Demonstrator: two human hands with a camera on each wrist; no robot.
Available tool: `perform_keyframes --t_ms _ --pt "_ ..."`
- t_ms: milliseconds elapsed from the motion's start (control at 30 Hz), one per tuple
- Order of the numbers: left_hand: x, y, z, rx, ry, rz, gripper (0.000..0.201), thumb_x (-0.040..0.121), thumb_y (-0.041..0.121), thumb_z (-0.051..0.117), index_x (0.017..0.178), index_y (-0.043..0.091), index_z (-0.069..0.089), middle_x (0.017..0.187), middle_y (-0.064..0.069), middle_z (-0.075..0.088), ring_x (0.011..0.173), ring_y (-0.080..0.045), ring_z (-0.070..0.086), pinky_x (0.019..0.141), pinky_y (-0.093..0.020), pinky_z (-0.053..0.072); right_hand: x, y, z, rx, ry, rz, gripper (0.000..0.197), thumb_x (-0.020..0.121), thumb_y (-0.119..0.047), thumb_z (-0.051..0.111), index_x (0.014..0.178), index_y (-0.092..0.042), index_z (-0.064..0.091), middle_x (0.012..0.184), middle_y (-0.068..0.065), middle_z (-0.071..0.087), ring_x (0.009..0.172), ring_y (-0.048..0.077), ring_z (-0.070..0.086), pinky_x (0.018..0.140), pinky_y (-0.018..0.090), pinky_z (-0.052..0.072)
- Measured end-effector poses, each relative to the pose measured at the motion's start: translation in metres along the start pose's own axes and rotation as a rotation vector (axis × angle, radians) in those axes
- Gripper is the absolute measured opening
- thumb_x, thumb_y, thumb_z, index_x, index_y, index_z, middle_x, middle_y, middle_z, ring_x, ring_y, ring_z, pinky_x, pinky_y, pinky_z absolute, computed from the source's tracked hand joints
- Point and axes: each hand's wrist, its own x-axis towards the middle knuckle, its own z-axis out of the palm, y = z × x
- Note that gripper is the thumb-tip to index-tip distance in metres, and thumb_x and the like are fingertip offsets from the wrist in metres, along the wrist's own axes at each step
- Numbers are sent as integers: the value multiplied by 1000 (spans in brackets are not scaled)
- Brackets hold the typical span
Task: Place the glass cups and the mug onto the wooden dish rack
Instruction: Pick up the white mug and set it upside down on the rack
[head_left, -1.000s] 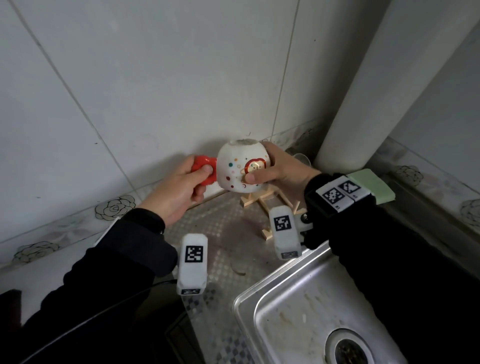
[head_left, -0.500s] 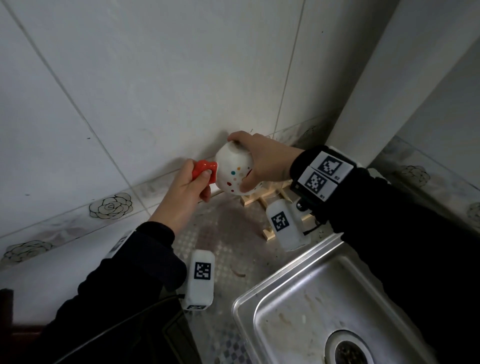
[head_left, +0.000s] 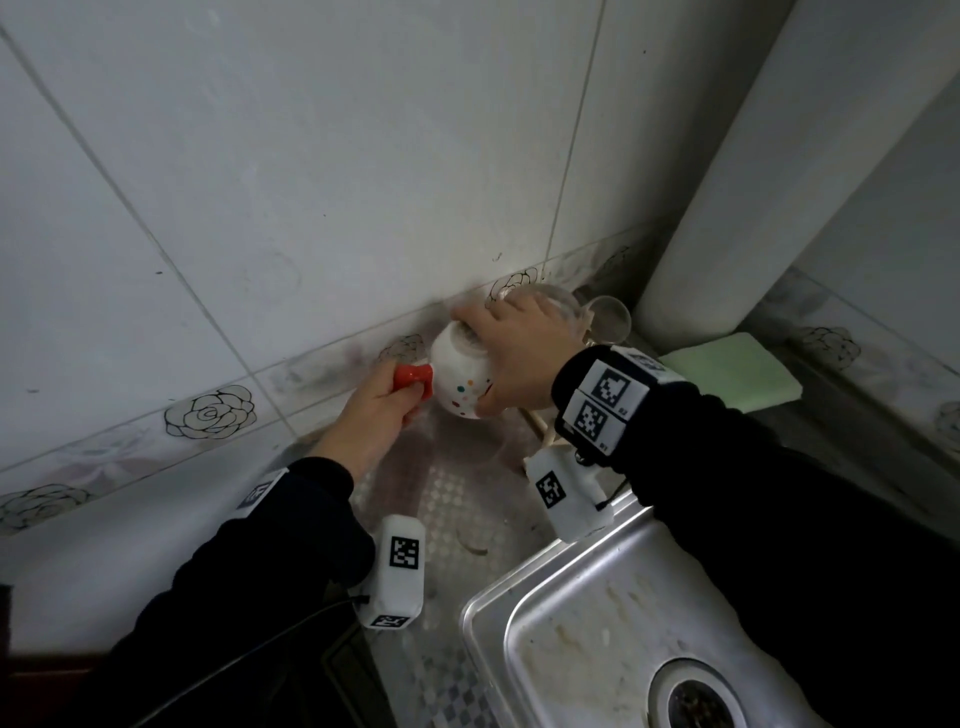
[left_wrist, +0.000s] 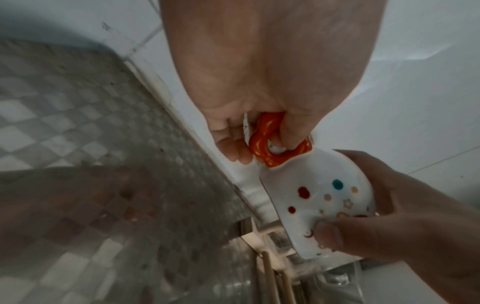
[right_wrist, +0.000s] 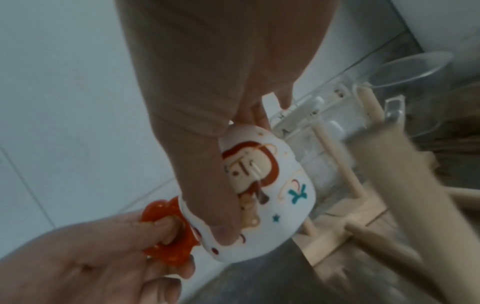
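A white mug (head_left: 460, 382) with coloured dots and a red handle (head_left: 413, 378) is held upside down, tilted, above the wooden dish rack (head_left: 540, 428). My left hand (head_left: 374, 410) pinches the red handle (left_wrist: 272, 144). My right hand (head_left: 519, 353) grips the mug's body (right_wrist: 272, 185) from above, thumb on its side. Two glass cups (head_left: 602, 317) sit upside down on the rack's pegs (right_wrist: 335, 148) behind my right hand, partly hidden by it. Whether the mug touches a peg is hidden.
A steel sink (head_left: 623, 639) lies at the lower right. A green sponge (head_left: 737, 371) rests on the counter by a white pipe (head_left: 753, 182). The tiled wall (head_left: 311, 182) stands close behind the rack. Patterned steel counter (head_left: 447, 499) lies left of the rack.
Both hands carried the mug back toward the wall and lower over the rack. My right hand shifted from the mug's side to over its top. The glass cups came into view.
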Motion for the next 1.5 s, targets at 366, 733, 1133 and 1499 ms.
perform_keyframes --t_ms 366,733,1133,1499 --pt "9 -23 5 129 0 -49 24 87 9 53 67 19 42 71 -3 47 71 -16 42 65 -30 32 2 1 16 -230 4 -102 95 65 -54 67 142 -24 22 141 15 47 145 33 20 114 58 -6" --pt "10 -18 5 201 -16 -33 22 83 11 60 70 22 46 67 0 48 65 -16 43 62 -32 35 1 1 22 -230 -4 -79 98 67 -52 67 145 -23 17 147 16 36 145 37 16 115 63 -2" --pt "3 -15 5 148 -57 -57 21 80 12 65 91 27 54 103 -9 65 100 -27 62 93 -43 49 -3 2 25 -208 -34 -57 119 55 -60 74 148 -28 7 152 11 30 147 35 9 114 64 -2" --pt "4 -13 7 162 -43 -51 53 80 7 64 128 12 45 115 -6 54 104 -20 52 85 -31 42 -6 1 23 -165 -49 -38 120 56 -59 75 148 -28 5 154 11 27 147 35 6 114 63 -1"
